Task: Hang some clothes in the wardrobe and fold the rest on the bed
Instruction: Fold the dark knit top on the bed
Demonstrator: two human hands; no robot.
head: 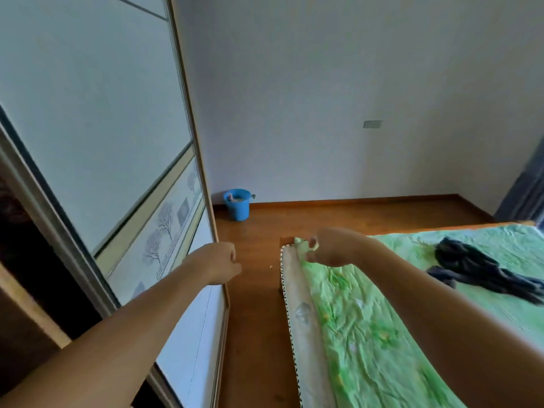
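From the head, the left hand (219, 262) is curled on nothing beside the wardrobe (88, 128) door, the right hand (326, 247) pinches the green sheet (368, 334) at the bed (297, 304) corner — dark clothes (482, 269) lie heaped farther right on it.

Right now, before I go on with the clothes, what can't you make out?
Head view only:
- Wardrobe interior: dark, behind the sliding door, cut off by the left edge.
- Dark clothes on the bed: crumpled, running off the right edge; kind and number unclear.
- Blue bucket: contents too small.
- Left hand: its back hides the fingers.
- Right hand: curled at the green sheet corner; grip unclear.
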